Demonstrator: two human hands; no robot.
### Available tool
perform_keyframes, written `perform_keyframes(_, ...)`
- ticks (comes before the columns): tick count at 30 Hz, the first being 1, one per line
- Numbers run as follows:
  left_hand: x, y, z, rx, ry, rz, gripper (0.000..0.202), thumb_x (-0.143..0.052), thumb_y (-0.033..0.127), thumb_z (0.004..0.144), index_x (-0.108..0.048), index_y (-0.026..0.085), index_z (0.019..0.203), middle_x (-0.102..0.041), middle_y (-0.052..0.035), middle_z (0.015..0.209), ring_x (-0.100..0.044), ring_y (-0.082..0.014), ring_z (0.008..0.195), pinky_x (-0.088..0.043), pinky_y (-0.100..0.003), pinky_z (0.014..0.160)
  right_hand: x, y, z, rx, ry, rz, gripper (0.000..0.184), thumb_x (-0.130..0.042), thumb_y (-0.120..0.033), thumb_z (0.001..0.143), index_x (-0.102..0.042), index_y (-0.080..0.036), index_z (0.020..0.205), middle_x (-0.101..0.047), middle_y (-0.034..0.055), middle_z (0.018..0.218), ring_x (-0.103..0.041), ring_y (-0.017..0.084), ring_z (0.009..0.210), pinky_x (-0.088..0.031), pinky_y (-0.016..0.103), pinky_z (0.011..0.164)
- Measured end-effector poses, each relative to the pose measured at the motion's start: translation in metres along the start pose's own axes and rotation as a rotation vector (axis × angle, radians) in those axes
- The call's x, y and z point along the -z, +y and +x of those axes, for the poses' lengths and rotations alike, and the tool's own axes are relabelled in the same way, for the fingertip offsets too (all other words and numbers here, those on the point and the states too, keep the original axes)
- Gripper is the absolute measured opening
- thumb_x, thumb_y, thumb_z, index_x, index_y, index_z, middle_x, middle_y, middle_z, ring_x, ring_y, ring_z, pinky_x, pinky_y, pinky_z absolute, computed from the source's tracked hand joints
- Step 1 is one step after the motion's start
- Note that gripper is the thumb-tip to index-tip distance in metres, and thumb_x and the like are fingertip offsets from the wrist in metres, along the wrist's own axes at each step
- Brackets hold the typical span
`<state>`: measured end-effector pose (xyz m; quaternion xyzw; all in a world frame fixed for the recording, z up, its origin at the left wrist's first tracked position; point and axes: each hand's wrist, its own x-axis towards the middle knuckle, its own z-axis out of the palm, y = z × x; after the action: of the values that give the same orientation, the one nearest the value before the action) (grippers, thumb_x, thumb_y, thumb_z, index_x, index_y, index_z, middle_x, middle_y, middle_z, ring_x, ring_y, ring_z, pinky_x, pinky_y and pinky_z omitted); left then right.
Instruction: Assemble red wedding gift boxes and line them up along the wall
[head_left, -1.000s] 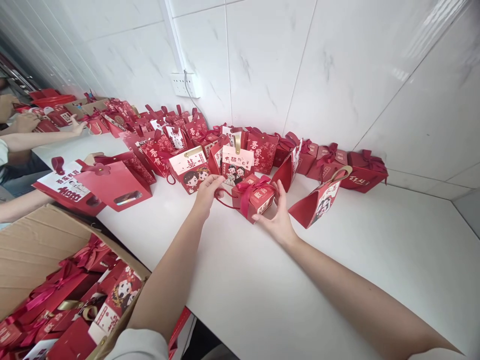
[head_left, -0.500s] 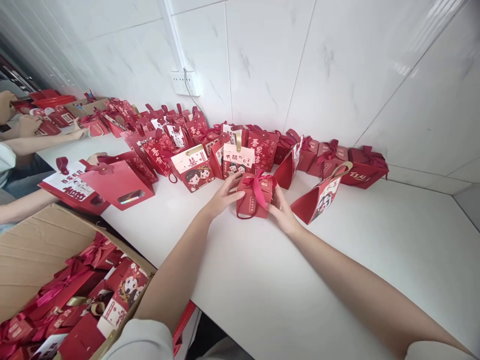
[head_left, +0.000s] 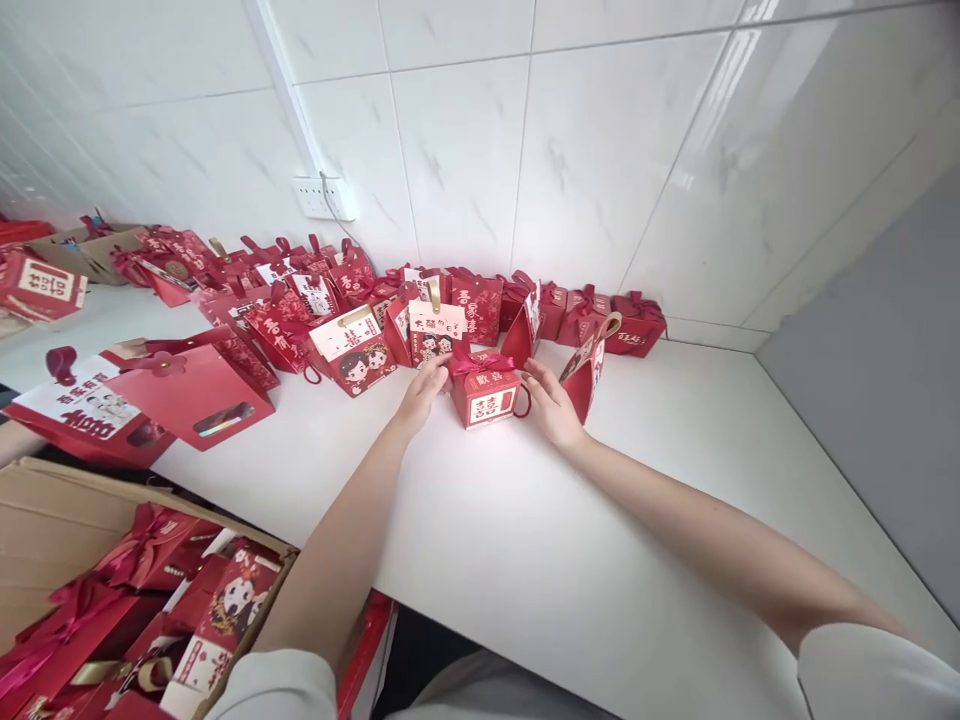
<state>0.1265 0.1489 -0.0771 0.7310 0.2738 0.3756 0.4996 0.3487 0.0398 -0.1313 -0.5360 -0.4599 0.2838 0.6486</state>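
A small red gift box (head_left: 489,398) stands on the white table, tied with a dark pink ribbon bow (head_left: 484,362). Its white-framed panel faces me, and a red cord loop (head_left: 523,402) hangs at its right. My left hand (head_left: 422,392) rests with stretched fingers against the box's left side. On the other side, my right hand (head_left: 553,405) has its fingers extended close to the corner and the cord; whether they touch is unclear. A red gift bag with a tan handle (head_left: 585,370) stands just beyond the right hand. Behind the left hand is a pink-topped bag (head_left: 437,330).
Several red bags and boxes line the wall, including a ribboned box (head_left: 637,325) at the right end. A plain red bag with a window (head_left: 199,395) stands left. An open cardboard carton (head_left: 56,515) full of boxes sits lower left. A wall socket (head_left: 322,198) is above.
The box has been turned, so its white-framed panel now faces me and its cord hangs on the right. My hands have loosened to its sides. The view has swung right.
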Motion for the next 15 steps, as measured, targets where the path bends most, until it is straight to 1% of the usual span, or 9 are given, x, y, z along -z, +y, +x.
perform_keyframes(2,-0.004,-0.001,-0.001,-0.044,-0.014,0.124,0.071,-0.057,0.061,0.08,-0.046,0.019,0.137,-0.056,-0.0129,0.117,-0.054,-0.0258,0.106,-0.044,-0.039,0.09,0.02,-0.007,-0.013,-0.025,-0.067,-0.027,0.043,-0.052,-0.048,0.09,-0.053,-0.025,0.126,-0.054,0.0072,0.137,-0.052,0.022,0.125,-0.04,0.046,0.106)
perform_keyframes(4,-0.009,-0.004,-0.002,-0.065,-0.045,0.228,0.082,-0.071,0.052,0.071,-0.041,0.022,0.14,-0.045,-0.0145,0.135,-0.047,-0.0292,0.121,-0.04,-0.042,0.098,0.04,-0.013,-0.029,-0.053,-0.142,-0.053,0.039,-0.054,-0.05,0.089,-0.06,-0.024,0.117,-0.062,0.0074,0.125,-0.059,0.023,0.115,-0.047,0.046,0.098)
perform_keyframes(6,-0.014,-0.008,-0.002,-0.058,-0.104,0.234,0.089,-0.079,0.041,0.064,-0.038,0.022,0.141,-0.043,-0.0142,0.141,-0.044,-0.03,0.127,-0.038,-0.043,0.103,0.055,-0.017,-0.045,-0.073,-0.21,-0.078,0.037,-0.054,-0.051,0.089,-0.065,-0.021,0.107,-0.067,0.0074,0.111,-0.065,0.023,0.099,-0.05,0.045,0.092)
perform_keyframes(7,-0.017,-0.011,-0.002,-0.037,-0.123,0.217,0.087,-0.079,0.036,0.064,-0.039,0.022,0.14,-0.047,-0.0134,0.139,-0.047,-0.0289,0.125,-0.039,-0.043,0.104,0.061,-0.019,-0.053,-0.078,-0.238,-0.089,0.036,-0.055,-0.052,0.088,-0.066,-0.02,0.103,-0.068,0.0071,0.105,-0.066,0.022,0.093,-0.05,0.045,0.091)
perform_keyframes(8,-0.02,-0.013,-0.001,-0.002,-0.115,0.209,0.081,-0.077,0.032,0.066,-0.042,0.021,0.138,-0.052,-0.0123,0.134,-0.053,-0.027,0.119,-0.041,-0.041,0.102,0.065,-0.019,-0.059,-0.078,-0.26,-0.1,0.036,-0.055,-0.052,0.088,-0.067,-0.02,0.1,-0.069,0.0068,0.101,-0.066,0.022,0.09,-0.05,0.044,0.091)
perform_keyframes(9,-0.022,-0.015,0.0,0.041,-0.08,0.217,0.072,-0.073,0.029,0.07,-0.044,0.02,0.135,-0.057,-0.0113,0.129,-0.058,-0.0247,0.112,-0.044,-0.04,0.099,0.068,-0.02,-0.064,-0.078,-0.277,-0.108,0.035,-0.056,-0.052,0.088,-0.068,-0.02,0.097,-0.069,0.0066,0.098,-0.065,0.022,0.089,-0.049,0.043,0.091)
perform_keyframes(11,-0.023,-0.016,0.001,0.117,0.074,0.287,0.057,-0.062,0.023,0.077,-0.046,0.018,0.131,-0.061,-0.0115,0.122,-0.063,-0.0214,0.099,-0.048,-0.038,0.092,0.072,-0.02,-0.071,-0.083,-0.294,-0.1,0.034,-0.055,-0.051,0.089,-0.068,-0.02,0.096,-0.069,0.0062,0.096,-0.063,0.021,0.091,-0.048,0.04,0.092)
perform_keyframes(13,-0.023,-0.012,0.003,0.148,0.242,0.376,0.046,-0.05,0.021,0.083,-0.046,0.015,0.129,-0.06,-0.0135,0.122,-0.062,-0.0209,0.097,-0.047,-0.038,0.092,0.073,-0.019,-0.073,-0.094,-0.294,-0.073,0.033,-0.053,-0.05,0.09,-0.067,-0.021,0.097,-0.068,0.0058,0.095,-0.062,0.02,0.09,-0.048,0.037,0.09)
perform_keyframes(15,-0.022,0.0,0.006,0.145,0.32,0.444,0.039,-0.043,0.026,0.088,-0.048,0.015,0.125,-0.059,-0.0136,0.123,-0.06,-0.0213,0.103,-0.045,-0.038,0.096,0.072,-0.018,-0.072,-0.102,-0.288,-0.046,0.033,-0.052,-0.05,0.091,-0.066,-0.021,0.098,-0.067,0.0056,0.094,-0.063,0.019,0.087,-0.049,0.036,0.088)
